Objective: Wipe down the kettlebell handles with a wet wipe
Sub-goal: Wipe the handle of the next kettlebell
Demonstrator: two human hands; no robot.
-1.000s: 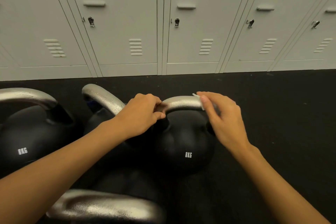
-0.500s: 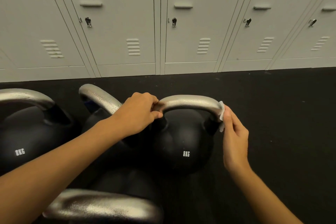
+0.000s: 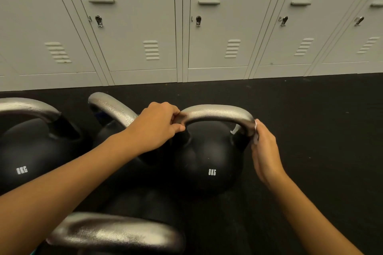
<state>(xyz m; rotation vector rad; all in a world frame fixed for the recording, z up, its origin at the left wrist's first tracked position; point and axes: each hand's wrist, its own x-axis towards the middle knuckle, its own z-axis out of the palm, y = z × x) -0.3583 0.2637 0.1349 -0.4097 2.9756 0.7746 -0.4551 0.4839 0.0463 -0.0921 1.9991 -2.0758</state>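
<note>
- Your left hand (image 3: pixel 157 128) is curled round the left end of the handle (image 3: pixel 215 113) on the 8KG kettlebell (image 3: pixel 209 161), thumb tucked under the bar, fingers over the top.
- That handle is a thick arch of silvery metal with a pebbly, matte finish; the body under it is a smooth black ball with white "8KG" print on the front.
- Your right hand (image 3: pixel 266 151) is against the right leg of the handle, pressing the wet wipe (image 3: pixel 256 130) onto it. The fingers look wrapped round the metal with the wipe in between, so you're holding both. A thin white scrap of wipe pokes out on the inner side of the arch.
- The kettlebell sits on the black, slightly speckled rubber floor (image 3: pixel 321 130).
- Three more kettlebells crowd in on your left: one at the far left (image 3: pixel 31 151), one behind your left wrist (image 3: pixel 112 107), one right below you (image 3: pixel 116 232), all with the same grainy silver handles.
- Pale grey metal lockers (image 3: pixel 132 27) with louvred vents and small latches line the back.
</note>
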